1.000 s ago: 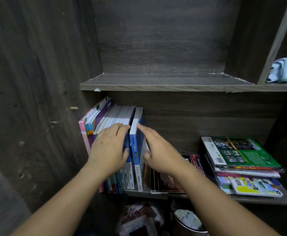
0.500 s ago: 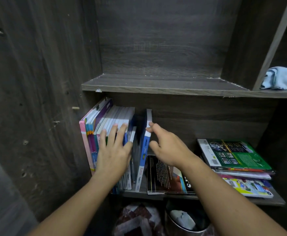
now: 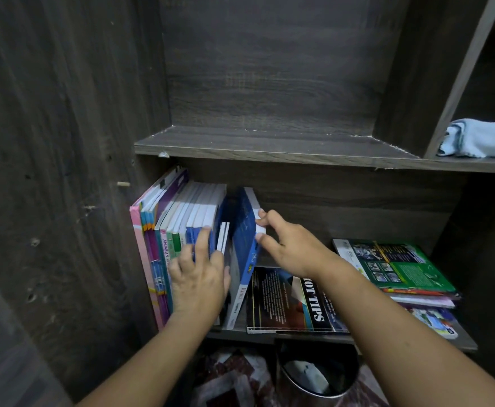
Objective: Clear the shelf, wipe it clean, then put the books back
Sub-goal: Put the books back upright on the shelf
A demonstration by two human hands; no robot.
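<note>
A row of upright books [image 3: 181, 230] stands at the left end of the lower shelf [image 3: 463, 342]. My left hand [image 3: 199, 280] rests against their spines, its fingers reaching between the blue ones. My right hand [image 3: 287, 248] pinches the top edge of a blue book [image 3: 245, 245], which leans right, apart from the row. A dark book [image 3: 284, 298] lies flat under my right wrist. A stack of flat books with a green cover on top [image 3: 396, 268] sits at the right. A light blue cloth [image 3: 481, 139] lies in the upper right compartment.
The upper shelf board [image 3: 255, 145] is bare wood. The cabinet's dark side wall [image 3: 64, 171] closes the left. Below the lower shelf stand a round metal bin [image 3: 316, 377] and a patterned bag [image 3: 234, 380].
My right hand has tipped the blue book rightward, away from the row, opening a gap. My left hand slid down the spines and curled its fingers into the blue books.
</note>
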